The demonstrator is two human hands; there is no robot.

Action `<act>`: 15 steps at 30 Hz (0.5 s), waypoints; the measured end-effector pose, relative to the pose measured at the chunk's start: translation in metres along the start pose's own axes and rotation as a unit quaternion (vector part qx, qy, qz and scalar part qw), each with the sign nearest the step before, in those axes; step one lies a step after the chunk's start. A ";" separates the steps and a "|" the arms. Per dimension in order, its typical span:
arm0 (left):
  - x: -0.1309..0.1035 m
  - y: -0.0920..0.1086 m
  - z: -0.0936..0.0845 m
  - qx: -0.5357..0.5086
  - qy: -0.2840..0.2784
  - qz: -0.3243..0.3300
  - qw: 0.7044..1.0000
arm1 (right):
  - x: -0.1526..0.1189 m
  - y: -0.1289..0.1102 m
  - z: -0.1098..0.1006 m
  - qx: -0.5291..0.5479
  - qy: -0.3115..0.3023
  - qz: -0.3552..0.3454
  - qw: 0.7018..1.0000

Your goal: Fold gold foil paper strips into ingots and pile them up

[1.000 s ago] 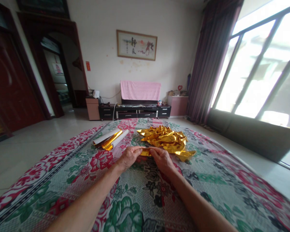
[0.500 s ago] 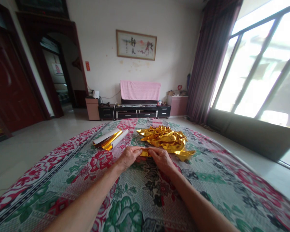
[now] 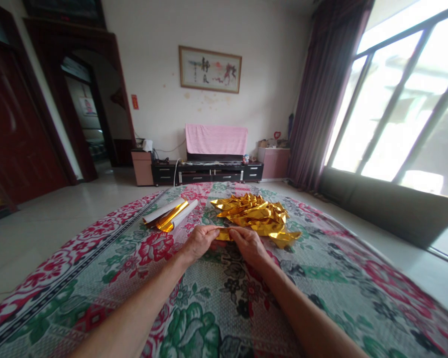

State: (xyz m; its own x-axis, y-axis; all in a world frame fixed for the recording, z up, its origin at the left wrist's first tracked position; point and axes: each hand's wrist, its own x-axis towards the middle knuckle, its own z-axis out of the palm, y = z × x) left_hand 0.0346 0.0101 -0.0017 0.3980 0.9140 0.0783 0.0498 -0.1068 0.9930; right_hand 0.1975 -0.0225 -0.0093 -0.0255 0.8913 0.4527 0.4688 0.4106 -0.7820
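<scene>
My left hand (image 3: 201,242) and my right hand (image 3: 248,243) meet near the middle of the view, thumbs and fingers pinching the two ends of a small gold foil piece (image 3: 224,234). Just beyond and to the right lies a heap of folded gold foil pieces (image 3: 254,211), one of them resting at its near right edge. Partly curled sheets, gold on one side and white on the other (image 3: 168,219), lie beyond my left hand.
A flowered cloth (image 3: 134,278) covers the round table under my arms. Across the floor are a low black cabinet (image 3: 197,176) and a pink cloth (image 3: 216,139). A curtain (image 3: 317,89) hangs beside the bright window at the right.
</scene>
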 end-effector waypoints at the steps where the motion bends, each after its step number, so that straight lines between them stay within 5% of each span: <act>1: 0.000 0.000 0.001 0.000 0.001 -0.001 1.000 | 0.000 0.000 0.000 0.003 -0.002 0.000 1.000; 15: 0.004 -0.007 0.002 0.016 0.008 0.009 1.000 | 0.000 0.001 0.000 -0.002 -0.005 0.011 1.000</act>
State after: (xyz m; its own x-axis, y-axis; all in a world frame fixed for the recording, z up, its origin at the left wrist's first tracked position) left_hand 0.0376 0.0133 -0.0085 0.3840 0.9182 0.0973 0.0715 -0.1347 0.9883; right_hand 0.1978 -0.0214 -0.0104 -0.0233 0.9020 0.4310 0.4721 0.3900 -0.7906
